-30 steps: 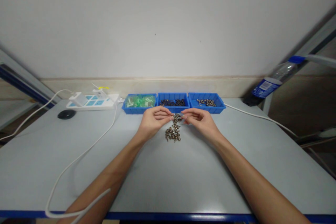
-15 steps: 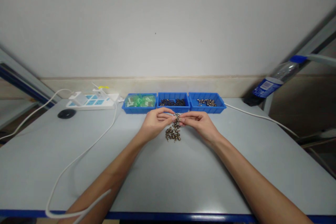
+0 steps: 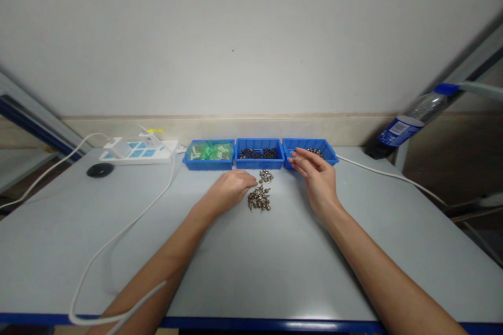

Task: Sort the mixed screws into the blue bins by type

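A heap of small metal parts point(image 3: 259, 198) lies on the grey table point(image 3: 251, 267) in front of three blue trays. My left hand point(image 3: 230, 189) rests knuckles-up just left of the heap, fingers curled under, fingertips next to the parts; what they hold, if anything, is hidden. My right hand point(image 3: 317, 175) hovers at the near edge of the right blue tray point(image 3: 328, 157), fingers stretched out and apart, nothing in them. The middle blue tray point(image 3: 259, 153) holds dark screws. The left blue tray point(image 3: 208, 154) holds green and clear plastic pieces.
A white power strip point(image 3: 137, 151) with a plug and a white cable point(image 3: 118, 235) lies at the back left beside a black disc point(image 3: 99, 170). A plastic bottle with a blue label point(image 3: 406, 124) leans at the back right. Another white cable point(image 3: 385, 172) runs right.
My hands, pinched together over the heap before, have parted. The right hand moved right and back to the right tray and opened. The left hand dropped to the table by the heap.
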Tool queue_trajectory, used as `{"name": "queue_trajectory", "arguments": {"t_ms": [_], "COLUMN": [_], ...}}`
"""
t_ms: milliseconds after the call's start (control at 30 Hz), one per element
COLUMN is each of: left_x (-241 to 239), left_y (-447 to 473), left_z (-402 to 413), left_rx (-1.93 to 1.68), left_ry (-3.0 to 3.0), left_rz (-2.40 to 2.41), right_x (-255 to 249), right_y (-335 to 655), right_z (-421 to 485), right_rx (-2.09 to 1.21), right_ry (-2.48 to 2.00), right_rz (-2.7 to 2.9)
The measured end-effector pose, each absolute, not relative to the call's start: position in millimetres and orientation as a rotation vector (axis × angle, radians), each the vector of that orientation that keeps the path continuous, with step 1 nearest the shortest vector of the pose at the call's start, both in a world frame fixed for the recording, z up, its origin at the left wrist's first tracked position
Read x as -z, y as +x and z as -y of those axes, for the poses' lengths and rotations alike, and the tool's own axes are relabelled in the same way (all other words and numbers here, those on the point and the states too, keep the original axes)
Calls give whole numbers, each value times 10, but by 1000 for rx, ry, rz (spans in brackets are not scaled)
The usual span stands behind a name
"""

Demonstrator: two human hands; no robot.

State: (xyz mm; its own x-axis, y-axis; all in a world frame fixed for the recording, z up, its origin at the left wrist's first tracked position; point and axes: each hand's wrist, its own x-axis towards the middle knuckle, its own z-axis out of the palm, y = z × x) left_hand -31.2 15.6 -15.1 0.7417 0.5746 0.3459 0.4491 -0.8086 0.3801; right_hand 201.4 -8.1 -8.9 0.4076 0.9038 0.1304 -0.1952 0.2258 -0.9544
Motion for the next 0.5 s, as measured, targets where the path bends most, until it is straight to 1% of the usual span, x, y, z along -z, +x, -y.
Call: {"name": "queue_trajectory", "arguments": {"t_ms": [233,500], "left_x": [177,238], "left_y": [-305,-269], "left_z": [-152,-160], "left_rx": [-696,-860], "left_ry": [2766,2659], "left_rz": [-892,-901], "right_x": [64,48], "right_y": [1988,1988], "right_z": [86,90], "right_rx": [-927,-947], "right_ry": [-1061,-1058], "right_rz": [792,802]}}
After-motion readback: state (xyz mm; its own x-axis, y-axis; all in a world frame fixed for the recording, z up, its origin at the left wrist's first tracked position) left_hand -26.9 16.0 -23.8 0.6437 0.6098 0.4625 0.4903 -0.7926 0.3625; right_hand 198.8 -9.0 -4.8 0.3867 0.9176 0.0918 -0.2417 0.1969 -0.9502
